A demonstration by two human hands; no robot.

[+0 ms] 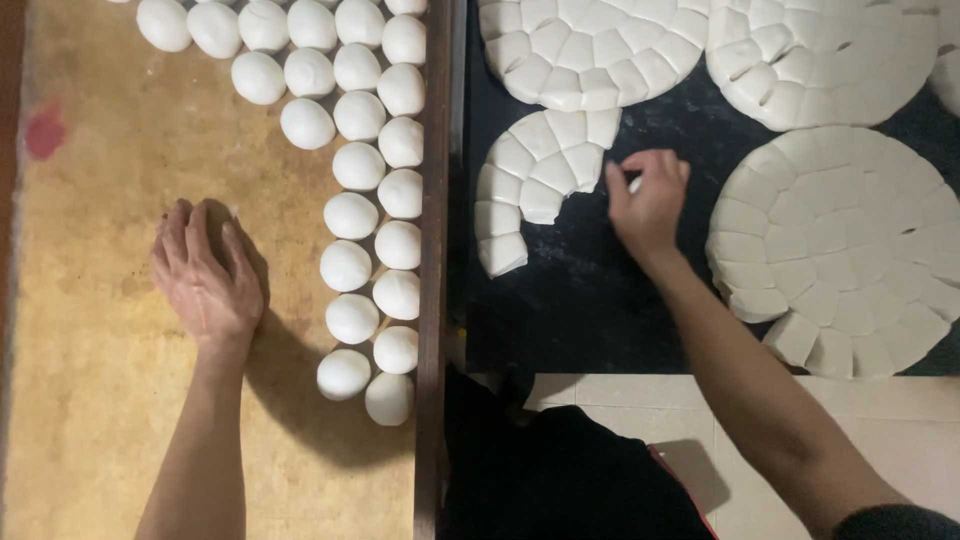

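Pinching a cut piece (632,183) from the part-disc (535,185), the right hand (650,205) could smear it, while the left hand (205,280) cups something unseen on the board (90,380).

No packages, labels, signs or screens in view.
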